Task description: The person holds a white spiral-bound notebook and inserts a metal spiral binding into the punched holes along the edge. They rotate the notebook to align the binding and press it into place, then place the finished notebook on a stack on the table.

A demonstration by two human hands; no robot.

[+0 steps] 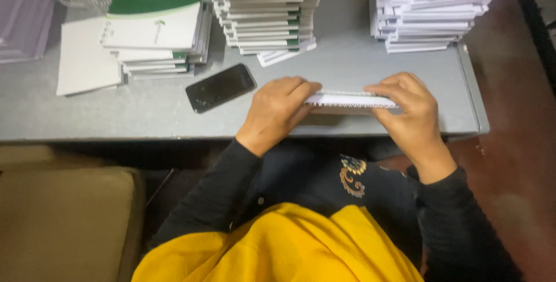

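Observation:
A white spiral-bound notebook (347,99) is held edge-up just above the grey table (116,114), its wire spine facing up. My left hand (277,111) grips its left end, fingers curled over the top. The right end sits in my right hand (408,111), thumb and fingers pinching the spine. Both sleeves are black, and a yellow cloth lies over my lap.
A black phone (220,87) lies left of my left hand. Stacks of white and green notebooks stand at the back left (156,33), back middle (266,10) and back right (434,7). A tan cushion (63,218) sits low left. The table's right edge is near my right hand.

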